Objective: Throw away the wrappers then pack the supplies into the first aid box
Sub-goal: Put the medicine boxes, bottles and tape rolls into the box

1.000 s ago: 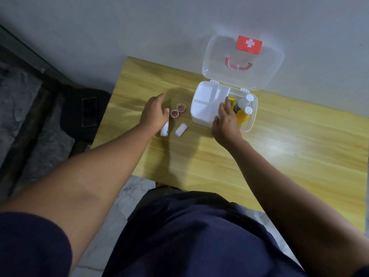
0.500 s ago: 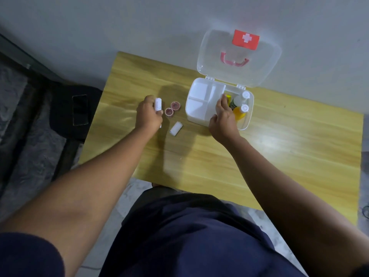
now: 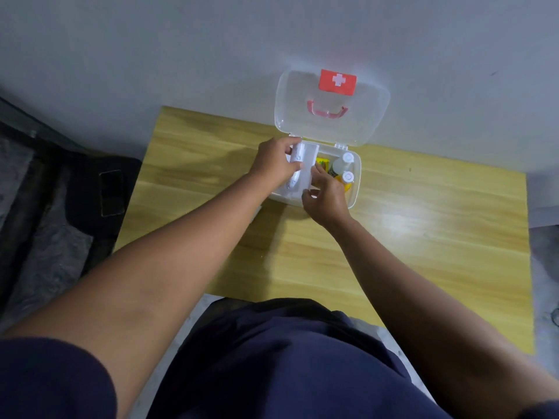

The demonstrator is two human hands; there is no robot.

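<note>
The white first aid box (image 3: 357, 173) stands open at the table's far edge, its clear lid (image 3: 372, 122) with a red cross label leaning on the wall. Two white-capped bottles (image 3: 343, 169) and a yellow item (image 3: 413, 162) lie in its right side. My left hand (image 3: 276, 163) is over the box's left compartments, closed on a white bandage roll (image 3: 296, 154). My right hand (image 3: 325, 196) rests on the box's front rim, fingers curled over the white inner tray. My left arm hides the other small items on the table.
The wooden table (image 3: 423, 237) stands against a grey wall. A dark bag with a phone (image 3: 112, 192) on it lies on the floor at the left. My dark shorts fill the bottom of the view.
My left hand picked the white roll up from the table and carried it right, over the box's left compartments. My right hand stayed at the box's front rim.
</note>
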